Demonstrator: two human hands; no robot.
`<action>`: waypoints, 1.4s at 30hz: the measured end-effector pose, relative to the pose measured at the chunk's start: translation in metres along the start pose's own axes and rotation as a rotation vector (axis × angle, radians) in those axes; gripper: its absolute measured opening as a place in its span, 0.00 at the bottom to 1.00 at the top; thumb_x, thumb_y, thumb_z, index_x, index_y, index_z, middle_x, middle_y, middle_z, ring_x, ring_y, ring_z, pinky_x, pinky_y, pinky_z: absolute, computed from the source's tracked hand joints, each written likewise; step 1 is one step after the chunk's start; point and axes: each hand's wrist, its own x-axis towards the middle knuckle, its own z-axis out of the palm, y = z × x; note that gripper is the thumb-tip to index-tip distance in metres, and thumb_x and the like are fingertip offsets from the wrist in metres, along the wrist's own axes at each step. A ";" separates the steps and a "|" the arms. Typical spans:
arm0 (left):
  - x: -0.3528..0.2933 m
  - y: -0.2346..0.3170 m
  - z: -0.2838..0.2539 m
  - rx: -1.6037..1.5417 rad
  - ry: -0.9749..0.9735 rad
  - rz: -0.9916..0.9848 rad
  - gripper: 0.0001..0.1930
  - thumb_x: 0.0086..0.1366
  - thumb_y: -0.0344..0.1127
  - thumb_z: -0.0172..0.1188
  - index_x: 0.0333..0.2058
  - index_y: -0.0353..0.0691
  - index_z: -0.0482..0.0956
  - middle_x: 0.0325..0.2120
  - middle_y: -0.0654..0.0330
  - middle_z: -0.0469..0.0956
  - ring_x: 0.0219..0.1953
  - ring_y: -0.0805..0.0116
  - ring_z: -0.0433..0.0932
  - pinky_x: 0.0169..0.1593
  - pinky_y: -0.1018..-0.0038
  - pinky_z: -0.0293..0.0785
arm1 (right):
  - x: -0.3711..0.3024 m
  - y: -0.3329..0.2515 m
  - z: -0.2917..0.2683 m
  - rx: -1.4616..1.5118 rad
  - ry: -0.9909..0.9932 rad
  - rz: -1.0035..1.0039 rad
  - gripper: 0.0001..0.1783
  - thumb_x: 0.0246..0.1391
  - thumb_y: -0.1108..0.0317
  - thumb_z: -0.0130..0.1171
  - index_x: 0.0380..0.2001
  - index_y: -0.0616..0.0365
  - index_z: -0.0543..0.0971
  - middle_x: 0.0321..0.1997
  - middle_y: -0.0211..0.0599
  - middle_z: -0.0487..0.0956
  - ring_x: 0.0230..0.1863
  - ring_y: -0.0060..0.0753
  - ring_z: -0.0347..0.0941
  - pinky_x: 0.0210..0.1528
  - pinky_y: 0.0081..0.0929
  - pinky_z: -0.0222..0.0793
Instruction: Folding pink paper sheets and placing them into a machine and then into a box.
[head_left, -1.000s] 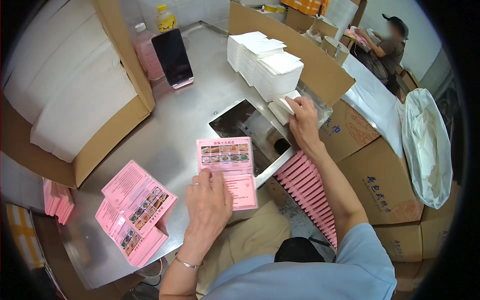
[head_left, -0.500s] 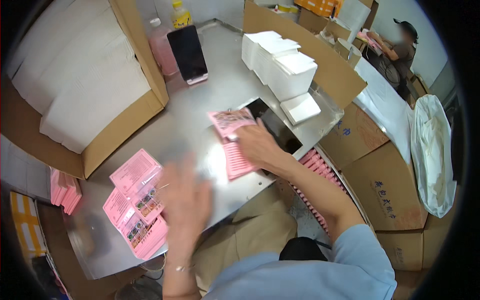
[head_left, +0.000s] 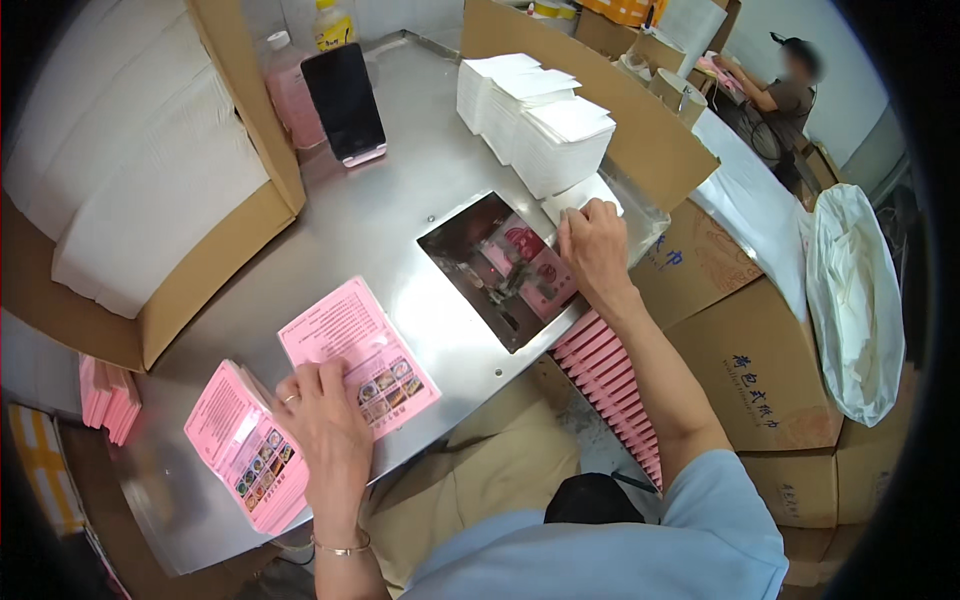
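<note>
My left hand [head_left: 328, 405], with a ring and bracelet, presses its bent fingers onto a flat pink printed sleeve [head_left: 375, 340] lying on the metal table. Beside it rests a stack of similar pink sleeves [head_left: 240, 440] with small food pictures. My right hand [head_left: 597, 250] is closed at the edge of a low pile of white folded napkins [head_left: 575, 196]; its fingertips partly hide what they pinch. Behind that pile stands a tall stack of white napkins [head_left: 535, 125]. Left of my right hand is a dark rectangular opening [head_left: 470, 265], pink printed pieces visible in it.
A carton of white paper [head_left: 150, 200] stands at the left. A phone on a stand [head_left: 345, 105] and bottles [head_left: 295, 90] are at the back. Pink packs [head_left: 610, 390] line a box below the table's right edge. Cartons [head_left: 765, 370] and a seated person [head_left: 790, 95] are at the right.
My right hand has left the pink sleeve by the opening and reached the white napkins; that sleeve is gone from the tabletop. My left hand has drawn a pink sleeve rightward off its stack.
</note>
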 end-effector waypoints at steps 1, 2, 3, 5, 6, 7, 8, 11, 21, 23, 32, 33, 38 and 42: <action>-0.004 -0.003 0.008 -0.041 -0.028 0.026 0.13 0.62 0.26 0.60 0.46 0.37 0.75 0.43 0.49 0.73 0.49 0.48 0.69 0.53 0.55 0.63 | 0.000 -0.001 0.001 0.007 -0.001 0.002 0.07 0.51 0.68 0.61 0.29 0.60 0.77 0.35 0.41 0.72 0.41 0.44 0.69 0.41 0.40 0.65; -0.006 -0.006 0.015 -0.083 -0.055 0.052 0.09 0.60 0.24 0.61 0.40 0.38 0.75 0.36 0.52 0.72 0.41 0.50 0.69 0.47 0.58 0.64 | 0.001 0.000 0.001 0.013 0.030 -0.022 0.06 0.51 0.70 0.61 0.30 0.60 0.78 0.35 0.41 0.72 0.41 0.45 0.69 0.41 0.41 0.65; -0.007 -0.004 0.019 -0.080 -0.058 0.052 0.09 0.60 0.24 0.61 0.40 0.38 0.75 0.36 0.52 0.72 0.41 0.50 0.69 0.47 0.58 0.64 | 0.002 0.001 0.002 0.017 0.060 -0.048 0.05 0.51 0.71 0.60 0.31 0.61 0.79 0.35 0.41 0.72 0.40 0.46 0.69 0.41 0.42 0.66; -0.008 0.008 0.028 -0.335 -0.003 0.080 0.09 0.59 0.21 0.61 0.37 0.37 0.74 0.33 0.53 0.72 0.38 0.51 0.69 0.43 0.61 0.63 | 0.004 0.009 0.003 0.141 0.103 -0.031 0.06 0.50 0.72 0.60 0.33 0.61 0.79 0.35 0.42 0.73 0.40 0.46 0.69 0.42 0.42 0.66; -0.007 0.014 0.032 -0.394 -0.023 0.111 0.10 0.58 0.19 0.60 0.37 0.37 0.74 0.33 0.52 0.71 0.39 0.51 0.70 0.43 0.61 0.63 | 0.005 0.013 0.003 0.261 0.146 -0.016 0.07 0.50 0.73 0.60 0.35 0.62 0.79 0.34 0.42 0.73 0.40 0.47 0.70 0.43 0.43 0.66; -0.005 0.022 0.033 -0.395 -0.022 0.111 0.10 0.58 0.19 0.60 0.37 0.37 0.74 0.33 0.52 0.71 0.39 0.51 0.70 0.43 0.61 0.63 | 0.005 0.018 0.002 0.260 0.147 -0.017 0.07 0.50 0.73 0.60 0.35 0.62 0.79 0.34 0.42 0.73 0.40 0.47 0.70 0.43 0.43 0.66; -0.002 0.032 0.033 -0.460 -0.048 0.197 0.09 0.59 0.20 0.60 0.37 0.37 0.74 0.33 0.52 0.71 0.39 0.51 0.70 0.43 0.61 0.63 | 0.005 0.023 0.002 0.278 0.157 -0.003 0.09 0.51 0.72 0.60 0.36 0.62 0.80 0.35 0.43 0.74 0.41 0.47 0.71 0.43 0.43 0.67; 0.001 0.040 0.036 -0.488 -0.033 0.304 0.09 0.58 0.23 0.62 0.37 0.37 0.75 0.32 0.54 0.71 0.38 0.54 0.70 0.40 0.61 0.62 | 0.004 0.011 0.001 0.239 0.120 0.045 0.09 0.54 0.68 0.61 0.36 0.62 0.79 0.37 0.45 0.76 0.43 0.50 0.73 0.45 0.44 0.69; 0.001 0.034 0.037 -0.500 -0.034 0.269 0.09 0.58 0.23 0.63 0.37 0.38 0.75 0.32 0.55 0.71 0.37 0.54 0.69 0.40 0.61 0.61 | 0.008 0.018 -0.007 0.365 -0.037 0.074 0.07 0.55 0.70 0.60 0.30 0.65 0.79 0.35 0.46 0.79 0.38 0.50 0.76 0.40 0.45 0.72; 0.001 0.035 0.037 -0.496 -0.032 0.271 0.09 0.58 0.23 0.63 0.37 0.38 0.75 0.32 0.55 0.71 0.37 0.54 0.69 0.39 0.62 0.61 | 0.006 0.019 -0.010 0.331 -0.029 0.001 0.09 0.54 0.74 0.58 0.38 0.64 0.82 0.43 0.51 0.80 0.40 0.55 0.78 0.44 0.43 0.75; -0.005 0.020 0.032 -0.561 -0.149 0.320 0.33 0.45 0.36 0.71 0.52 0.32 0.73 0.59 0.40 0.67 0.60 0.42 0.67 0.55 0.59 0.66 | -0.041 -0.089 -0.060 0.472 0.054 -0.653 0.24 0.45 0.72 0.60 0.50 0.63 0.76 0.50 0.49 0.78 0.54 0.53 0.75 0.63 0.58 0.67; -0.005 0.018 0.031 -0.557 -0.150 0.327 0.33 0.45 0.36 0.71 0.52 0.32 0.73 0.59 0.40 0.67 0.60 0.42 0.67 0.55 0.59 0.66 | -0.047 -0.123 -0.093 0.661 -0.047 -0.707 0.24 0.47 0.67 0.61 0.49 0.62 0.77 0.45 0.44 0.77 0.53 0.50 0.75 0.59 0.64 0.68; 0.006 0.051 0.033 -0.270 -0.013 0.150 0.46 0.44 0.46 0.73 0.64 0.43 0.66 0.68 0.39 0.56 0.67 0.35 0.57 0.59 0.43 0.58 | -0.014 -0.137 -0.057 0.455 -0.219 -0.563 0.12 0.50 0.68 0.58 0.39 0.56 0.79 0.36 0.43 0.78 0.41 0.44 0.77 0.67 0.67 0.53; 0.010 0.040 0.032 -0.114 0.027 0.087 0.39 0.51 0.50 0.69 0.62 0.49 0.70 0.67 0.40 0.57 0.64 0.34 0.60 0.57 0.42 0.58 | -0.031 -0.148 -0.064 0.431 -0.217 -0.576 0.12 0.41 0.70 0.61 0.33 0.57 0.79 0.31 0.43 0.78 0.37 0.48 0.77 0.61 0.57 0.64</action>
